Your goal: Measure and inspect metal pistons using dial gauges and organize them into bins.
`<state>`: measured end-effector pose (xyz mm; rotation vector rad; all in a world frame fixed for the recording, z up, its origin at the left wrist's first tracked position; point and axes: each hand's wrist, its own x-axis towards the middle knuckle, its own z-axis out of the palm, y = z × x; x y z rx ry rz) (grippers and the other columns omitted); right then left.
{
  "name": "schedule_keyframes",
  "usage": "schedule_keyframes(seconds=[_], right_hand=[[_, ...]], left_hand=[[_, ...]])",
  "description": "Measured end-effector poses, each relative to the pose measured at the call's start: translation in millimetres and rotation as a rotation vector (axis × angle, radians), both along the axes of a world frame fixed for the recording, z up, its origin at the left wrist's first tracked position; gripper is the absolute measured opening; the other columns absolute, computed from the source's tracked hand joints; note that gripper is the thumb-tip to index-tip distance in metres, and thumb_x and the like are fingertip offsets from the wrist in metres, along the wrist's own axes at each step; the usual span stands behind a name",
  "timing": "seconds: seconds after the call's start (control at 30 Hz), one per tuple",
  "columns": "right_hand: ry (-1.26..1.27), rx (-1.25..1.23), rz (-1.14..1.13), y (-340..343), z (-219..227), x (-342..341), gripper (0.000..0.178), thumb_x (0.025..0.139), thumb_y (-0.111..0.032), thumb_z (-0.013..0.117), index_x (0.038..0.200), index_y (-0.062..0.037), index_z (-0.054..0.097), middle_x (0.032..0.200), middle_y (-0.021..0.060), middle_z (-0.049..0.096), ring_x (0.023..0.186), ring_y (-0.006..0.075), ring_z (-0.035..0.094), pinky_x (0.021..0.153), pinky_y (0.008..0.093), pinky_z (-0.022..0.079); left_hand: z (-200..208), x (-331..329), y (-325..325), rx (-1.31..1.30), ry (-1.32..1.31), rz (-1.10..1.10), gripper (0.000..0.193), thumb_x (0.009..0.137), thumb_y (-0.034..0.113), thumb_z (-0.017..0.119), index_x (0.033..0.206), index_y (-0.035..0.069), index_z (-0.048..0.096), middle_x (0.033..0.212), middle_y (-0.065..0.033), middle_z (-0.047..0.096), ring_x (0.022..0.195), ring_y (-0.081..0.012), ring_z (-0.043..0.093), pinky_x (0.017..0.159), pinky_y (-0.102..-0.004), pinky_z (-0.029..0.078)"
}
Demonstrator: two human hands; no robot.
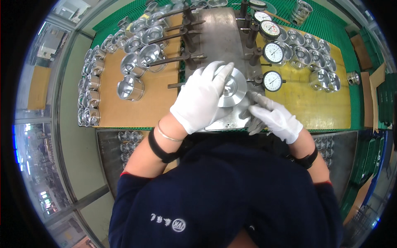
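In a white glove, my left hand (202, 93) is closed over the left side of a shiny round metal piston (236, 91), whose ringed face points up. The piston is at the near end of a grey steel plate (220, 31); part of it is hidden under my fingers. To the right of the piston, by the plate's near corner, my right hand (277, 118) has its gloved fingers apart with nothing visible in them. Its fingertips look grey. Just beyond that hand stands a dial gauge (273, 81) with a white face.
More dial gauges (273, 53) on posts line the plate's right side; metal posts with rods (188, 39) line its left. Several pistons (130, 88) stand on the brown board (111, 111) at left, others (319, 79) on the yellow board (306, 109) at right. Green mesh (264, 20) covers the bench behind.
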<state>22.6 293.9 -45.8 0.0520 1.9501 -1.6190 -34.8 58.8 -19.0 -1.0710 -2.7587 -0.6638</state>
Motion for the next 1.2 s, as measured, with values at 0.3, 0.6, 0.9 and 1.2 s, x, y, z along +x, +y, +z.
schedule_keyframes(seconds=[0.3, 0.6, 0.9, 1.2], right_hand=[[0.094, 0.108, 0.111, -19.8, -24.2, 0.0, 0.096, 0.092, -0.041, 0.064, 0.157, 0.0049, 0.010, 0.132, 0.0325, 0.055, 0.124, 0.0360, 0.057, 0.103, 0.0362, 0.045], [0.055, -0.036, 0.014, -25.9, -27.9, -7.0, 0.098, 0.094, -0.026, 0.064, 0.159, -0.0044, -0.007, 0.103, 0.0171, 0.068, 0.081, 0.0179, 0.070, 0.068, 0.0299, 0.057], [-0.232, -0.111, -0.023, -27.7, -6.1, -11.4, 0.098, 0.096, -0.021, 0.063, 0.159, -0.0108, -0.012, 0.096, 0.0139, 0.068, 0.067, 0.0190, 0.070, 0.058, 0.0306, 0.058], [-0.175, -0.209, -0.040, -26.3, -28.3, -9.2, 0.101, 0.096, -0.020, 0.063, 0.158, -0.0165, -0.015, 0.094, 0.0140, 0.068, 0.067, 0.0207, 0.070, 0.058, 0.0322, 0.059]], left_hand=[[-25.5, 1.6, -8.0, 0.215, -0.113, 0.052, 0.090, 0.068, 0.021, 0.086, 0.145, 0.008, 0.041, 0.137, -0.0184, 0.050, 0.119, -0.0397, 0.056, 0.099, -0.0444, 0.048], [-37.6, -19.5, -5.0, 0.334, -0.087, -0.014, 0.092, 0.068, 0.010, 0.083, 0.148, 0.007, 0.037, 0.136, -0.0244, 0.048, 0.117, -0.0439, 0.056, 0.098, -0.0449, 0.050], [-39.3, -20.9, -3.7, 0.323, -0.079, 0.015, 0.093, 0.067, 0.010, 0.083, 0.148, 0.010, 0.037, 0.137, -0.0230, 0.048, 0.118, -0.0432, 0.056, 0.098, -0.0446, 0.051], [-39.4, -22.4, -3.4, 0.341, -0.088, 0.000, 0.095, 0.066, 0.008, 0.083, 0.148, 0.009, 0.035, 0.136, -0.0226, 0.048, 0.118, -0.0428, 0.055, 0.097, -0.0448, 0.050]])
